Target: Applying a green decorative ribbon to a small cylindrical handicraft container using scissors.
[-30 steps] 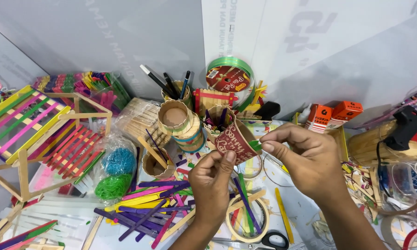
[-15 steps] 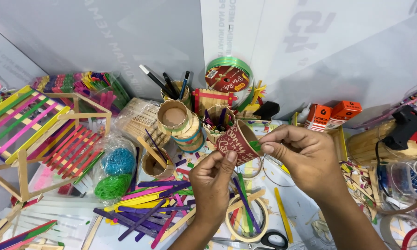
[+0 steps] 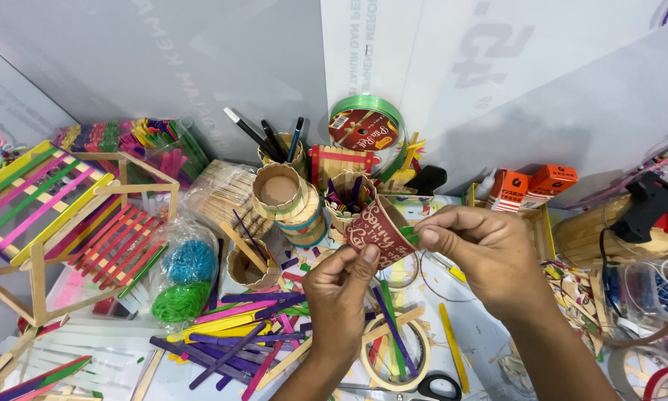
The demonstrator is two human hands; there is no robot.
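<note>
1. Nearest to us, scissors (image 3: 434, 386) and a ring of tape (image 3: 393, 349) are lying on the table (image 3: 482, 334), with purple, pink and yellow craft sticks (image 3: 237, 338) spreading loose beside them.
2. We are pinching a small red cup (image 3: 378, 232) between both hands, lifted clear of the table; it is tilting, its mouth turning up and away from us.
3. Our left hand (image 3: 341, 286) is closing thumb and forefinger on the cup's lower edge; our right hand (image 3: 482, 256) is gripping the upper rim with narrow fingertips, and a bit of green is showing at that pinch; we cannot tell what it is.
4. We are judging the cup as light, thin paper: soft-walled and easy to crease or crush, not slippery, and not breakable like glass; we are therefore taking it best at the rim and the base, where the paper is stiffest, with a light touch rather than a squeeze across the middle.
5. Just beyond, a cardboard tube pot (image 3: 278, 189) and a pen holder (image 3: 282, 152) are standing among more sticks.
6. Farther left, a striped stick frame (image 3: 44, 200) is resting; at the back, a green ribbon spool (image 3: 364, 126) is leaning against the wall (image 3: 163, 59).
</note>
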